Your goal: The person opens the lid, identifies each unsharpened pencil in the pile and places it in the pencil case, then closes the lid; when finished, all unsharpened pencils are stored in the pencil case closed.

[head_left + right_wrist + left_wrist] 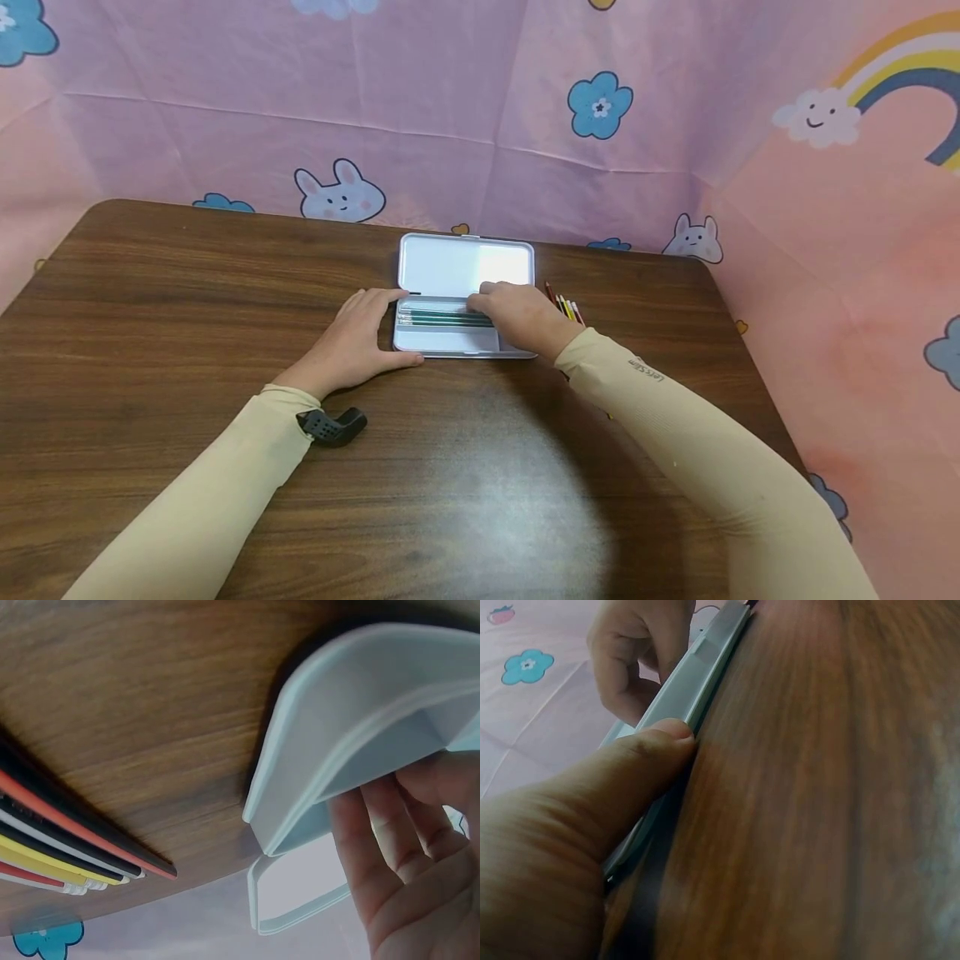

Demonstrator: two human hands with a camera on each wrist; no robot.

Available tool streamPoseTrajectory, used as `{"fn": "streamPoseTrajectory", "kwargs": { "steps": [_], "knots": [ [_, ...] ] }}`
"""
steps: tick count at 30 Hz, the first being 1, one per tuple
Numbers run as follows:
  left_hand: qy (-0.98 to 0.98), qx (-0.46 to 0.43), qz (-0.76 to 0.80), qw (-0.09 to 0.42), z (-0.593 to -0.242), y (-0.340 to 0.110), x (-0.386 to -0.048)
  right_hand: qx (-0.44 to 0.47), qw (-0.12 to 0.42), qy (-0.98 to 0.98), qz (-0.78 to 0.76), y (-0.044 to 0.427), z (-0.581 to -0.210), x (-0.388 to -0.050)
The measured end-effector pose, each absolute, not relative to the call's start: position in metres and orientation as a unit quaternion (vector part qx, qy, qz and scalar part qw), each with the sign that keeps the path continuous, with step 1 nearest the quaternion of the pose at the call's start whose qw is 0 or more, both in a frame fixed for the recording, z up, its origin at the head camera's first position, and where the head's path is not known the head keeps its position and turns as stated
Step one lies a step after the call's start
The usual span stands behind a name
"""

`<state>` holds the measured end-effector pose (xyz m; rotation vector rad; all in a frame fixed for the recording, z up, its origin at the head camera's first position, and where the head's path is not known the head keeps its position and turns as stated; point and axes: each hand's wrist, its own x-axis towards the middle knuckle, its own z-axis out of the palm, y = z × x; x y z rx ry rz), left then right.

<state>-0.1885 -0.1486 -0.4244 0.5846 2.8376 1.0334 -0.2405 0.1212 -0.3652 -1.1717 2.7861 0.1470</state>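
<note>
While the left hand [352, 343] pinches the case [446, 340] mid-frame, the right hand [528, 317] dips in, can't tell if gripping; green pencils [446, 318] look light, stiff, best grabbed mid-shaft imo.

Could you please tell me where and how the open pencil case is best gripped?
Probably by its short ends, from left and right: the pencil case is long, sits flat, and its open lid takes up the far side.

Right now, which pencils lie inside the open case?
The green pencils, in the case's far compartment; the other pencils, including red and yellow, lie on the table.
</note>
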Motion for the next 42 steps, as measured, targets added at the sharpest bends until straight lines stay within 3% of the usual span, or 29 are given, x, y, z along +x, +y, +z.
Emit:
{"fn": "streamPoseTrajectory", "kwargs": {
  "steps": [24,32,37,42],
  "knots": [
    [0.921,0.198,0.335,0.031,-0.427,-0.143,-0.191,-0.385,0.072,0.919,0.034,0.135,-0.365,-0.239],
    [0.92,0.198,0.337,0.025,-0.43,-0.144,-0.192,-0.375,0.041,0.926,-0.025,0.155,-0.349,-0.236],
    [0.921,0.195,0.336,0.022,-0.432,-0.147,-0.192,-0.332,0.05,0.938,-0.087,0.181,-0.336,-0.231],
    [0.921,0.193,0.337,0.027,-0.431,-0.15,-0.19,-0.234,0.07,0.958,-0.152,0.214,-0.329,-0.227]
  ]
}}
